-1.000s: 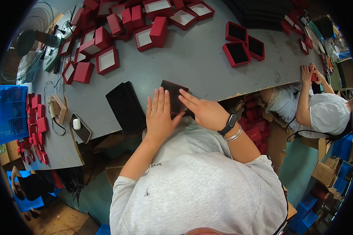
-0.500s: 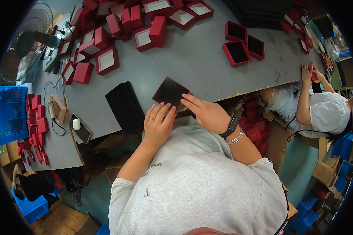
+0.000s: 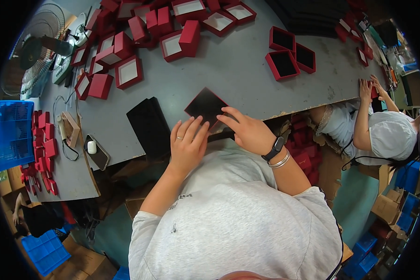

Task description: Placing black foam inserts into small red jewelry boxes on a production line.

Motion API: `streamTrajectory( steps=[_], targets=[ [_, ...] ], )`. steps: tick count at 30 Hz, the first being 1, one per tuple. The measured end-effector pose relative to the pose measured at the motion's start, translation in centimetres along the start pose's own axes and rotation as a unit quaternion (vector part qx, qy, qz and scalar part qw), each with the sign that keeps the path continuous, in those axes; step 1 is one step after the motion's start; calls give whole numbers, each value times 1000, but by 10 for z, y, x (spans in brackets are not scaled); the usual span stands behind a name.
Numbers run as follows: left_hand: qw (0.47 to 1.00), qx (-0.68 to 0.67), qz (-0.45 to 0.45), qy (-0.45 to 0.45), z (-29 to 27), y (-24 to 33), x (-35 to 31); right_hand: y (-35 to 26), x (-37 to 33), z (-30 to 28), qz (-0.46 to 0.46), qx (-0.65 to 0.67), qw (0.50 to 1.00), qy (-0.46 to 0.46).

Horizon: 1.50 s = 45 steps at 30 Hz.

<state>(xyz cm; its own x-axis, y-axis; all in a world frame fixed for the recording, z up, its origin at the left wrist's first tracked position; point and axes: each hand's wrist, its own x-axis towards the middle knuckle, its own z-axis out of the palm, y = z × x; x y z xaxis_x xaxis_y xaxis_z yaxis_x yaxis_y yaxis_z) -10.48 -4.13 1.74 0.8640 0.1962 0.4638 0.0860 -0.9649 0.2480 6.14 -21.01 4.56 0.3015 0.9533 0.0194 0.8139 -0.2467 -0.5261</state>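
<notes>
Directly in front of me, near the table's front edge, lies a square red box [image 3: 204, 103] with a black inside, one corner pointing away. My left hand [image 3: 187, 140] has its fingers stretched out, fingertips at the box's near left side; its thumb is hidden. At the right corner, my right hand [image 3: 249, 133] has two fingers over the rim and its other fingers curled at the near side. Left of the box is a stack of black pads [image 3: 149, 125]. Three red boxes with black insides [image 3: 283, 64] are grouped farther off to the right.
Many red boxes with white insides [image 3: 128, 72] crowd the far left. A fan [image 3: 32, 51], a phone [image 3: 98, 156] with a white earbud case, and a blue crate [image 3: 13, 135] are at left. A co-worker [image 3: 387, 133] handles something red at right. Black sheets [image 3: 308, 16] lie at the back.
The red box has shifted slightly away and turned a little under my hands. My right fingers have moved slightly up along its corner. The co-worker's hands have spread around the red item.
</notes>
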Motion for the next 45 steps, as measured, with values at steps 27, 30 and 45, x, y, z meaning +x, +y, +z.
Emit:
streamTrajectory(
  steps=[27, 30, 45],
  targets=[
    [955, 27, -284, 85, -36, -78, -39, 39, 21, -30, 65, 72, 992, -81],
    [950, 18, -304, 72, -41, -80, -40, 73, 9, -55, 133, 151, 978, -49],
    [942, 39, -333, -9, -35, -68, -24, 60, 0, -59, 210, 230, 940, 135]
  ],
)
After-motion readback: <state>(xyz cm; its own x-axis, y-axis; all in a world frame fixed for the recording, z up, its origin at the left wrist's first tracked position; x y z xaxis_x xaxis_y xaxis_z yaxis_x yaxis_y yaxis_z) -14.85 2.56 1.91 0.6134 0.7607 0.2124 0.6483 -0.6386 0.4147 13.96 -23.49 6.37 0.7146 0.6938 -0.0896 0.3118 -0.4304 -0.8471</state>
